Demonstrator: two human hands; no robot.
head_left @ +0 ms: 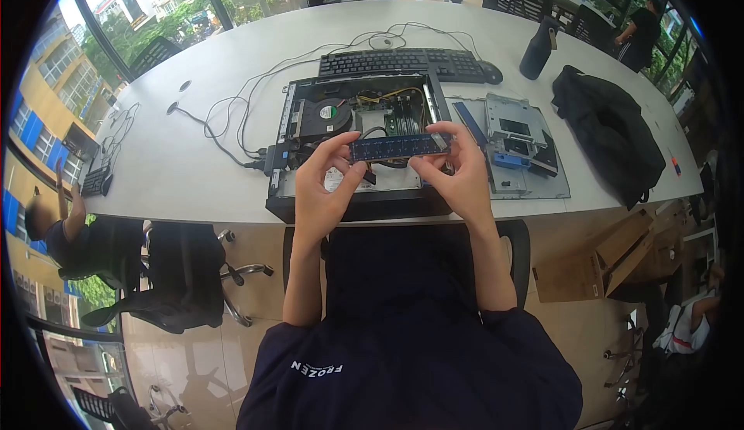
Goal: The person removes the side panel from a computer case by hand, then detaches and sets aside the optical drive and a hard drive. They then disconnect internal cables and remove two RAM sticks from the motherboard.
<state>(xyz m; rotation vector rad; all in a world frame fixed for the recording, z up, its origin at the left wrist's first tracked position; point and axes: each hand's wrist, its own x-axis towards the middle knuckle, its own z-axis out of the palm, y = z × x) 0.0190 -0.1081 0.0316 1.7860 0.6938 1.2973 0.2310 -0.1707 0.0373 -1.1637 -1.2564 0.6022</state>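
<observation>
A long, narrow, dark blue circuit board [397,147] is held level above an open computer case [372,205]. My left hand [327,182] pinches its left end between thumb and fingers. At the board's right end, my right hand [459,174] grips it the same way. Inside the case, a round black fan [319,117] sits at the back left, and yellow cables [391,96] run near the back. The board and both hands hide part of the case's interior.
Behind the case lie a black keyboard [395,63] and a mouse [490,72]. Metal parts rest on a panel [515,186] to the right, near a dark bottle [536,50] and a black bag [608,131]. A seated person [74,244] is at far left.
</observation>
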